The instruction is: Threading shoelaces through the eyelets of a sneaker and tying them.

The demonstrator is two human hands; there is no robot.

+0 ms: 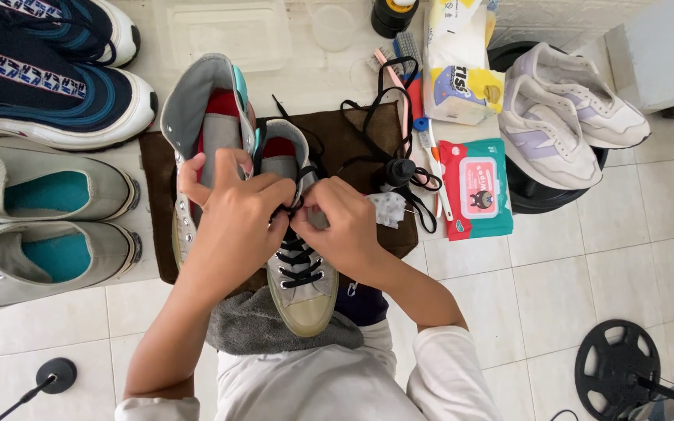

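A grey high-top shoe (303,292) with a black lace (298,261) lies toe toward me on a brown cloth (352,136). My left hand (232,206) and my right hand (341,222) meet over the shoe's upper eyelets, both pinching the black lace. A second grey high-top (204,101) lies beside it on the left, partly under my left hand. A loose black lace (384,101) trails over the cloth to the right.
Navy sneakers (48,70) and grey slip-ons (40,226) lie left. A wipes pack (473,187), a tissue pack (462,86), brushes (423,140) and a small black bottle (399,171) lie right. Lavender-white sneakers (563,117) rest on a black stool. A grey towel (251,327) lies under the toe.
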